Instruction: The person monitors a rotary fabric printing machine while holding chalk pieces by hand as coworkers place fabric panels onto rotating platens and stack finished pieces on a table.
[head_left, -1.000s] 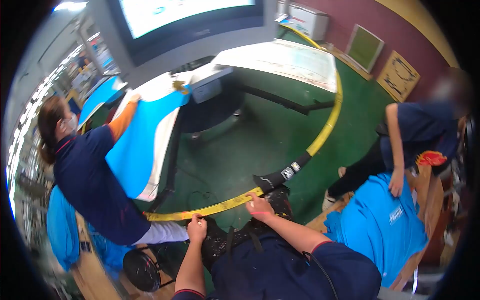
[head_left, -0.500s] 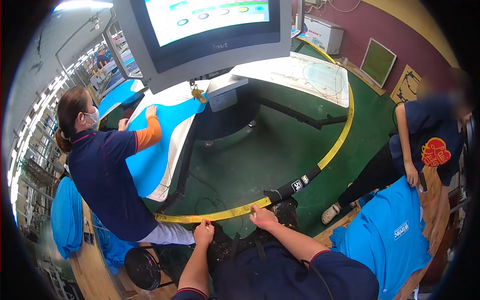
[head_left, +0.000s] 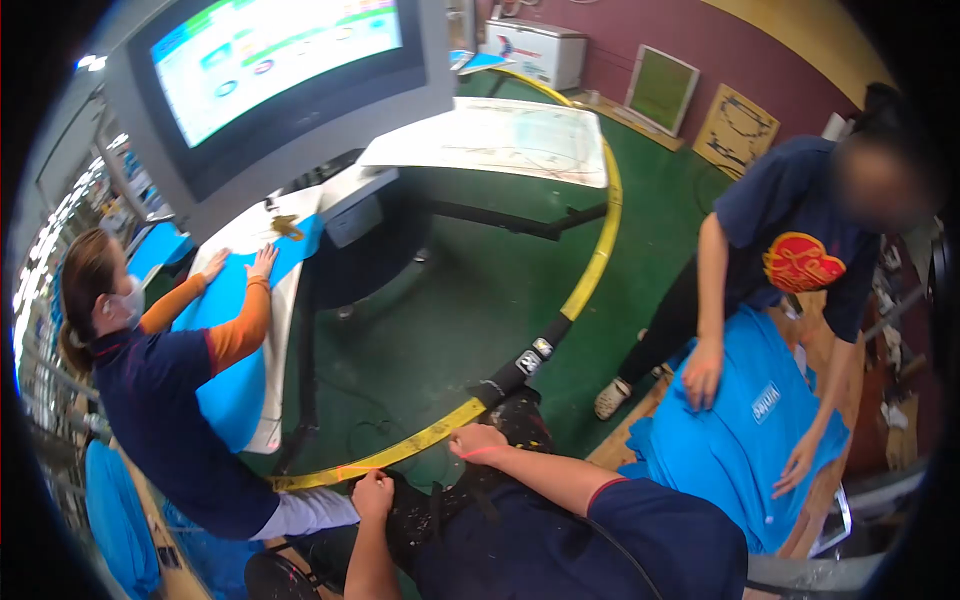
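A yellow and black ring rail [head_left: 425, 437] curves in front of my body. My left hand [head_left: 373, 494] is closed beside the rail's near edge; what it holds, if anything, is too small to name. Further right, my right hand [head_left: 478, 442] is curled just below the rail, near its black section [head_left: 520, 365], and its fingertips are hard to make out. Inside the rail, blue fabric [head_left: 235, 400] lies on a white platen [head_left: 272, 400], with a co-worker's two hands flat on it.
A large monitor [head_left: 290, 80] hangs ahead. One co-worker [head_left: 170, 410] stands at left. Another person [head_left: 780, 220] leans over blue fabric [head_left: 740, 430] on a wooden table [head_left: 835, 400] at right. A second white platen [head_left: 500, 135] extends beyond the monitor. A round stool [head_left: 275, 577] is low left.
The view has swung to the right. The left co-worker now has both hands on the platen fabric. The right person has leaned in, with both hands over the blue pile.
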